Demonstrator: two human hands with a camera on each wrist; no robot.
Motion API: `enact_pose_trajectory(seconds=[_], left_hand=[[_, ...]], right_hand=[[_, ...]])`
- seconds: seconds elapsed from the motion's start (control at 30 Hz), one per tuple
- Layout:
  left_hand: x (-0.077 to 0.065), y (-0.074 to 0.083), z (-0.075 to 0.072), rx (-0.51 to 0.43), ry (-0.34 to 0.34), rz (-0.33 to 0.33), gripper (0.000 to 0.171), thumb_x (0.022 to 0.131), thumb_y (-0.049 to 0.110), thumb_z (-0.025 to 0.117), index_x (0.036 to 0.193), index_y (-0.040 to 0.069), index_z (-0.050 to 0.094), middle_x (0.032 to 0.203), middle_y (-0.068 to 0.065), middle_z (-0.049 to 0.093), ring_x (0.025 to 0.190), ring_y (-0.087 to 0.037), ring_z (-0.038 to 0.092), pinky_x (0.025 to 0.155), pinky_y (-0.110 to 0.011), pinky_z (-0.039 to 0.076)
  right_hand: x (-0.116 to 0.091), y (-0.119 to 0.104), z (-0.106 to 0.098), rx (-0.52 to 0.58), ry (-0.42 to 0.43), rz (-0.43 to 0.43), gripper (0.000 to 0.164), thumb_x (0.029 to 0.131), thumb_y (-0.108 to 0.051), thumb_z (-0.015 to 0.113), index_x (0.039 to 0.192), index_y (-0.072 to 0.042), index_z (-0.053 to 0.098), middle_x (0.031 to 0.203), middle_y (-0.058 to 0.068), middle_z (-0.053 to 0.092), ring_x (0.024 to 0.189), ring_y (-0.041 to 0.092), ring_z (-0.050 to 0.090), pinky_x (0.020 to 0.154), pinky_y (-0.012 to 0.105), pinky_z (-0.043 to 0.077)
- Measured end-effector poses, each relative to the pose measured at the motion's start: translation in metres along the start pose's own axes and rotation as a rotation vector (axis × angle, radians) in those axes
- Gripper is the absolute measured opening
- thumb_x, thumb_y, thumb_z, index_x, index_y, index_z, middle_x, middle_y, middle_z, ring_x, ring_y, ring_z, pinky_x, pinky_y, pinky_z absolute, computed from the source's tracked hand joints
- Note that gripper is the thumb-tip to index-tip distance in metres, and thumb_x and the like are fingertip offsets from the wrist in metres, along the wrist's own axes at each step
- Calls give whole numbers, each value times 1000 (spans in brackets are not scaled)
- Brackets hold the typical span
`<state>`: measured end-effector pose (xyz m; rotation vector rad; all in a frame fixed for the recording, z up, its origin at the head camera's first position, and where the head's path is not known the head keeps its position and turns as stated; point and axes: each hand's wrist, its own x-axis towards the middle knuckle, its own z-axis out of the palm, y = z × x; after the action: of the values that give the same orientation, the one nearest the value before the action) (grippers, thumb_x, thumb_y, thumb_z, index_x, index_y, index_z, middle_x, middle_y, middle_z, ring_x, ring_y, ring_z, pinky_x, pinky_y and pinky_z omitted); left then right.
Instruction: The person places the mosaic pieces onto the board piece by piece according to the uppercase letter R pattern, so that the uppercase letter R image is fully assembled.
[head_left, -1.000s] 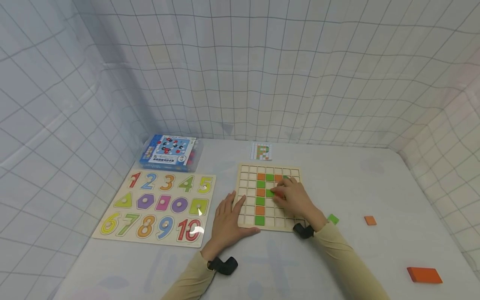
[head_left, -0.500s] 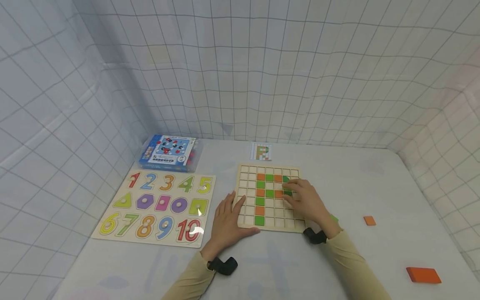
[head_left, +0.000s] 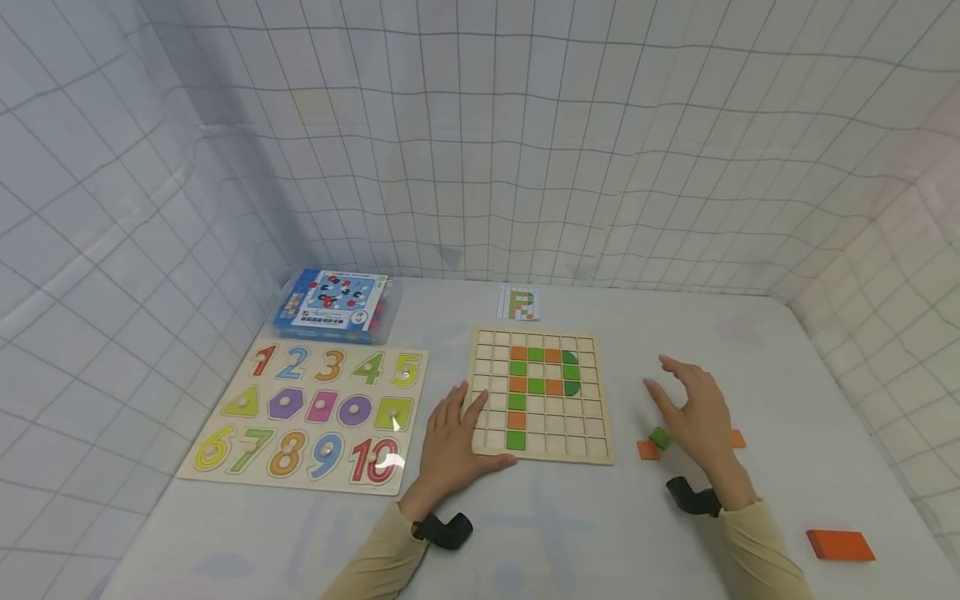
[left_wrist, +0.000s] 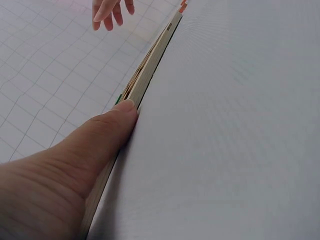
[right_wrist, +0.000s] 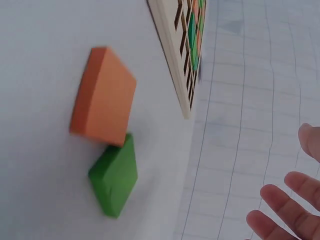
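Observation:
A wooden grid board (head_left: 555, 427) carries orange and green square tiles and two dark green rounded corner pieces, laid out like a letter P. My left hand (head_left: 450, 446) rests at the board's lower left corner with fingers spread; its thumb (left_wrist: 107, 127) lies along the near edge. To the right of the board, my right hand (head_left: 697, 417) hovers with fingers apart, holding nothing. Near it on the table lie a green tile (right_wrist: 117, 177) and an orange tile (right_wrist: 105, 95), touching or overlapping. Another orange tile (head_left: 738, 439) is partly hidden behind that hand.
A printed card (head_left: 519, 302) with a coloured grid pattern lies behind the board. On the left are a number-and-shape puzzle (head_left: 300, 417) and a blue boxed set (head_left: 332, 307). An orange block (head_left: 840, 545) sits at the near right. Grid-lined white curtains surround the table.
My right hand has left the tiles on the board and moved right, over the table. The board's right side and the loose tiles beside it are now uncovered. My left hand stays put.

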<state>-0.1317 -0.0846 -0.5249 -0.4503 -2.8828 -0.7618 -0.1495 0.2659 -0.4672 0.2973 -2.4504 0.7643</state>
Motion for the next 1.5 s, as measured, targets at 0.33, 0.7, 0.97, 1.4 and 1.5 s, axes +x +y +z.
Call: enact_pose_trajectory(seconds=[0.33, 0.7, 0.97, 1.4, 1.5], left_hand=[[0, -1, -1, -6, -2, 0, 105, 65, 69, 70, 148, 15, 35, 153, -14, 19, 139, -31, 15, 110, -49, 14], [0, 0, 0, -4, -4, 4, 104, 66, 69, 70, 147, 15, 36, 153, -14, 19, 139, -31, 15, 109, -49, 14], [0, 0, 0, -2, 8, 12, 104, 65, 69, 70, 147, 14, 37, 153, -15, 20, 139, -32, 16, 109, -50, 15], [-1, 0, 0, 4, 5, 9, 104, 65, 69, 71, 147, 15, 36, 153, -14, 19, 139, -32, 15, 110, -49, 14], [0, 0, 0, 10, 1, 6, 104, 65, 70, 70, 147, 15, 36, 153, -14, 19, 139, -31, 15, 110, -48, 14]], right_hand=[[-18, 22, -37, -101, 113, 242, 47, 86, -18, 70, 127, 1, 57, 112, 22, 62, 100, 39, 54, 75, 53, 40], [-38, 36, -53, -169, 77, 386, 46, 88, -21, 67, 125, 4, 58, 112, 25, 61, 99, 43, 54, 77, 57, 40], [-47, 43, -56, -192, 2, 398, 50, 89, -27, 65, 124, 8, 57, 113, 29, 59, 98, 46, 53, 71, 59, 40], [-52, 47, -57, -237, -120, 487, 53, 90, -34, 64, 119, 10, 57, 109, 34, 58, 93, 50, 51, 57, 50, 44], [-53, 47, -58, -251, -143, 504, 54, 89, -36, 64, 117, 10, 58, 108, 32, 59, 92, 48, 53, 53, 46, 45]])
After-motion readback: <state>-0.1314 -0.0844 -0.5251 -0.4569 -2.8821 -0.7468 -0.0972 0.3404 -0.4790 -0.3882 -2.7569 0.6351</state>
